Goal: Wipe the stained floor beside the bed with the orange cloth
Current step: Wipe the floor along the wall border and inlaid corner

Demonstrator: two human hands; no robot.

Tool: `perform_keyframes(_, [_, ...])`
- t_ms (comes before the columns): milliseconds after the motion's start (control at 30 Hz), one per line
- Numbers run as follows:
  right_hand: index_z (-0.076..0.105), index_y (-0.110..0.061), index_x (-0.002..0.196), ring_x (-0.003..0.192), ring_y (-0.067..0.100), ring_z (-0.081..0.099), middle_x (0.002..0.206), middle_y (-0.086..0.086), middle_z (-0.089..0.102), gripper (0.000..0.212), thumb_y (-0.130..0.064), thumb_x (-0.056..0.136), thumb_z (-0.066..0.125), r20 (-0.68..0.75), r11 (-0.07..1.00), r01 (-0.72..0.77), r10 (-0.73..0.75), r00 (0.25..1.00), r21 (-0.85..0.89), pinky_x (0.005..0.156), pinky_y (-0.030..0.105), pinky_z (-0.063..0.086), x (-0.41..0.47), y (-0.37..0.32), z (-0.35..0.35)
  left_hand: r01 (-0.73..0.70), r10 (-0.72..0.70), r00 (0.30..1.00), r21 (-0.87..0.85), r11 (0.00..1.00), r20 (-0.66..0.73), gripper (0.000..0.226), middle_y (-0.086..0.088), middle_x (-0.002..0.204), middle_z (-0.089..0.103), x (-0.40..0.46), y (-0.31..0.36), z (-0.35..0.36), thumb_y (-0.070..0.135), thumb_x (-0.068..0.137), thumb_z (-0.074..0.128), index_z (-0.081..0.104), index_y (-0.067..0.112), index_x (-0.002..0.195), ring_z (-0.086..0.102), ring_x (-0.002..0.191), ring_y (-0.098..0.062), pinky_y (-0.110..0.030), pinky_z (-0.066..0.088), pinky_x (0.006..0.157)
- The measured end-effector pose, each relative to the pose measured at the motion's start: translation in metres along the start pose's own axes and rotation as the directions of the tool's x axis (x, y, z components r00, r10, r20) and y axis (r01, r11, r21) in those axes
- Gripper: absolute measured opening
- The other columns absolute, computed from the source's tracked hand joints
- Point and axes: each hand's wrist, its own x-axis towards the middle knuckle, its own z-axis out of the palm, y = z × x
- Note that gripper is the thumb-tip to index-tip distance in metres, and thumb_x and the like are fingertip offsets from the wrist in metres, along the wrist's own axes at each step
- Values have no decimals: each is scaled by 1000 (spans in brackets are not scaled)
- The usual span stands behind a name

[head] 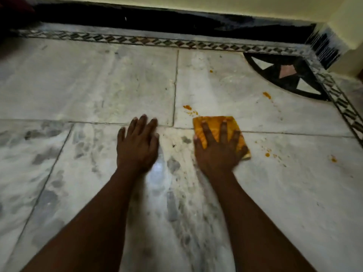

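A folded orange cloth lies flat on the white marble floor. My right hand presses down on it with fingers spread, covering most of it. My left hand rests palm down on the bare floor to the left of the cloth, holding nothing. Orange stains dot the marble: one blotch just beyond the cloth's far left corner, another further right, and small specks to the right of the cloth.
A patterned tile border runs along a black skirting below the pale wall. A black quarter-circle inlay fills the far right corner. A dark red shape at the top left edge is cut off. Grey smudges mark the near floor.
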Motion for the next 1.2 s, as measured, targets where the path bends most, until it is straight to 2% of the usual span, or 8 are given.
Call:
perform_keyframes(233, [19,-66,154,159,31,20,175,-9,10,61,-74,96,36,75,899,426,-420,905,-105,118,62,24,-68,59,-28,50,-46,997,-65,997,53,60,7,177,15,1,2,-8,52,107,24,24,39,166,10,164,-14,-52,12,131])
perform_keyframes(400, [20,-62,156,155,43,22,174,-1,17,65,-75,93,24,-39,995,-46,43,998,-87,113,71,24,20,3,-13,74,-68,996,-102,992,61,61,7,177,14,2,0,-6,50,107,28,26,37,166,8,164,-13,-50,10,131])
perform_keyframes(467, [21,-61,156,156,45,18,174,0,19,63,-73,94,22,-19,998,-62,62,998,-33,114,73,18,50,-49,4,79,-74,995,-91,993,61,61,7,177,13,3,-3,-2,49,107,31,26,35,166,7,164,-13,-49,9,132])
perform_keyframes(700, [17,-65,155,160,33,15,175,-8,6,57,-71,99,29,140,865,491,-476,868,-102,117,67,26,8,-12,-21,81,-70,993,-117,990,95,62,10,178,6,5,-3,-10,49,107,30,22,37,167,3,164,-11,-51,14,131])
perform_keyframes(800, [16,-67,153,160,32,14,175,-10,5,58,-73,97,27,155,929,357,-340,928,-97,118,66,23,31,5,-30,99,-88,992,-116,988,96,63,12,178,3,6,0,-9,48,107,31,19,38,167,0,164,-9,-52,13,131])
perform_keyframes(933, [15,-65,154,157,42,13,175,-2,13,60,-72,95,19,70,999,48,-47,996,-4,117,71,14,97,-84,7,87,-82,995,-106,991,48,62,13,177,9,5,-1,-3,47,106,35,24,38,166,7,164,-10,-50,14,131])
perform_keyframes(1033, [28,-62,153,157,43,18,173,0,22,55,-66,99,32,37,969,239,-242,970,59,117,70,16,116,-131,27,95,-94,995,-83,992,25,61,13,176,15,5,0,-4,48,105,36,30,37,165,12,163,-10,-52,20,129])
perform_keyframes(1200, [26,-63,154,159,32,18,174,-5,17,54,-65,101,37,55,763,646,-645,762,-10,118,62,20,83,-72,8,136,-133,991,-85,987,33,66,12,176,16,3,-3,-4,45,104,41,28,29,167,12,163,-9,-55,19,129])
